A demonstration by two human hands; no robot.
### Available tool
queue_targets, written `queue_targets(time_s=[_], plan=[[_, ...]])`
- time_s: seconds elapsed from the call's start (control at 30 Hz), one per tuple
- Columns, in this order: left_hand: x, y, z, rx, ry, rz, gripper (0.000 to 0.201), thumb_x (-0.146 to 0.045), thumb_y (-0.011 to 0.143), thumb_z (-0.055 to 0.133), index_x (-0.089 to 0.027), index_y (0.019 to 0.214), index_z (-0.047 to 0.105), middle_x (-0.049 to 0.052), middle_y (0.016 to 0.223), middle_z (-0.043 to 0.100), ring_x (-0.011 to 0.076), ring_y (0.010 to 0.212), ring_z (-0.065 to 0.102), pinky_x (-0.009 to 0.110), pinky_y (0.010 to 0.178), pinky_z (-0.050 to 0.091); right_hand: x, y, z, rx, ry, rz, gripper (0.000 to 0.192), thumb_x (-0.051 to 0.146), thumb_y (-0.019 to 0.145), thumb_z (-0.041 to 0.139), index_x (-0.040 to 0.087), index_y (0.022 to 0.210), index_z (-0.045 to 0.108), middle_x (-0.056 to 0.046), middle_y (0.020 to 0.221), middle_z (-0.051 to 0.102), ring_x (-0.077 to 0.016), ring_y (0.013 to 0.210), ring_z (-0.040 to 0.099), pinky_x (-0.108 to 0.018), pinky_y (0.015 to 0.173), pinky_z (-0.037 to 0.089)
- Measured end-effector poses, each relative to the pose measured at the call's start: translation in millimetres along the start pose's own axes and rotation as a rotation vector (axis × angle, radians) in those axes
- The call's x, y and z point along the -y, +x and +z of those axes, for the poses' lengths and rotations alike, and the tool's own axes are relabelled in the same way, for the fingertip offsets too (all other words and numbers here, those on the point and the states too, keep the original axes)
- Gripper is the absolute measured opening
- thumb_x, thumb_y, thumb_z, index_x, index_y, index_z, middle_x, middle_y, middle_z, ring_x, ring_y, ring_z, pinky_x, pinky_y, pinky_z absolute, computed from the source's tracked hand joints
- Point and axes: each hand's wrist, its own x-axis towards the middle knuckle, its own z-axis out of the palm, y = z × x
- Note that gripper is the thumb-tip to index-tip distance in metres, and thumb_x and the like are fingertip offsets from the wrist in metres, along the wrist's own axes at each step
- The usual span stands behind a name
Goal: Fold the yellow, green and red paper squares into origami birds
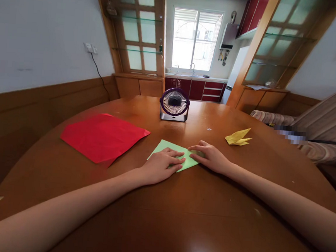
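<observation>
The round wooden table [160,218] fills most of the view, its polished top bare and glossy near the person. On its left side lies a large red sheet of paper [103,136], flat and unfolded, well apart from both hands. At the far middle of the table stands a small purple desk fan [174,104], upright, facing the person.

The green paper [170,149] lies flat on the table just beyond the near middle, under both hands. It looks already folded, with a straight left edge and a point toward the near side. The left hand [160,166] rests palm down on its near left part, fingers spread flat and pressing, holding nothing. The right hand [210,157] lies on its right corner, fingers stretched out low and close together, also pressing rather than gripping.

By the look of it, the green paper is very light, thin and limp. It will likely slide easily on the smooth varnish, so it needs one flat palm to pin it. It creases for good and tears if pulled. Best taken by a corner or free edge with the fingertips.

To the far right sits a small yellow folded paper shape [238,137], apart from the hands.

No bowl, box or other container shows on the table.
</observation>
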Motion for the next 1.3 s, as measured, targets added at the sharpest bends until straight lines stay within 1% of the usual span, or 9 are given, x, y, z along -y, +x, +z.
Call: queue_targets(time_s=[0.17, 0.4, 0.67, 0.9, 1.07, 1.17, 1.3], plan=[[1.2, -0.3, 2.2, -0.025, -0.004, 0.014, 0.032, -0.036, 0.097, 0.046, -0.030, 0.122, 0.065, -0.003, 0.134, 0.059, 0.0217, 0.122, 0.050, 0.040, 0.102, 0.043, -1.3, 1.0, 2.2, -0.014, -0.025, -0.002, 0.034, 0.044, 0.095, 0.050, 0.024, 0.116, 0.066, -0.007, 0.097, 0.059, -0.0179, 0.082, 0.061, -0.033, 0.079, 0.049], [-0.9, -0.2, 1.4, -0.012, 0.006, -0.007, 0.032, -0.036, 0.096, 0.046, -0.026, 0.120, 0.066, -0.002, 0.134, 0.060, 0.0220, 0.123, 0.050, 0.040, 0.103, 0.043, 1.1, 0.1, 4.1, -0.019, -0.055, 0.020, 0.033, 0.043, 0.095, 0.049, 0.023, 0.116, 0.066, -0.007, 0.099, 0.058, -0.0180, 0.082, 0.062, -0.033, 0.078, 0.049], [-2.1, 0.7, 1.6, -0.020, 0.006, -0.008, 0.032, -0.035, 0.096, 0.046, -0.026, 0.120, 0.065, -0.002, 0.132, 0.061, 0.0213, 0.124, 0.049, 0.039, 0.103, 0.043, 6.3, -1.0, 6.1, -0.037, -0.107, 0.012, 0.033, 0.039, 0.096, 0.046, 0.023, 0.118, 0.065, -0.007, 0.098, 0.054, -0.0178, 0.082, 0.061, -0.033, 0.080, 0.049], [-3.3, 1.2, 2.1, -0.030, -0.006, -0.038, 0.029, -0.030, 0.094, 0.049, -0.025, 0.118, 0.065, -0.002, 0.131, 0.061, 0.0211, 0.124, 0.050, 0.038, 0.102, 0.045, 6.6, -0.8, 6.6, -0.032, -0.161, 0.022, 0.035, 0.039, 0.097, 0.044, 0.022, 0.118, 0.065, -0.008, 0.099, 0.053, -0.0179, 0.081, 0.061, -0.033, 0.078, 0.049], [-3.8, 2.2, 1.7, -0.028, -0.017, -0.040, 0.029, -0.032, 0.095, 0.048, -0.024, 0.117, 0.065, -0.002, 0.131, 0.061, 0.0214, 0.124, 0.050, 0.039, 0.101, 0.044, 6.8, -0.4, 7.1, -0.033, -0.195, 0.027, 0.035, 0.039, 0.098, 0.043, 0.022, 0.118, 0.065, -0.008, 0.099, 0.054, -0.0181, 0.080, 0.062, -0.033, 0.076, 0.049], [-3.0, 2.6, 0.0, -0.016, -0.017, -0.039, 0.029, -0.031, 0.094, 0.049, -0.025, 0.117, 0.065, -0.002, 0.131, 0.061, 0.0214, 0.123, 0.050, 0.039, 0.102, 0.044, 7.2, -1.0, 7.3, -0.036, -0.178, 0.030, 0.034, 0.039, 0.098, 0.043, 0.022, 0.118, 0.065, -0.008, 0.100, 0.055, -0.0185, 0.081, 0.062, -0.033, 0.076, 0.050], [0.9, 2.1, -2.0, 0.027, -0.022, -0.037, 0.033, -0.029, 0.095, 0.048, -0.026, 0.124, 0.061, -0.004, 0.136, 0.058, 0.0205, 0.127, 0.048, 0.038, 0.105, 0.042, 7.5, -1.9, 5.4, -0.058, -0.070, 0.045, 0.034, 0.038, 0.097, 0.045, 0.021, 0.121, 0.062, -0.009, 0.104, 0.058, -0.0196, 0.086, 0.063, -0.034, 0.080, 0.050]])
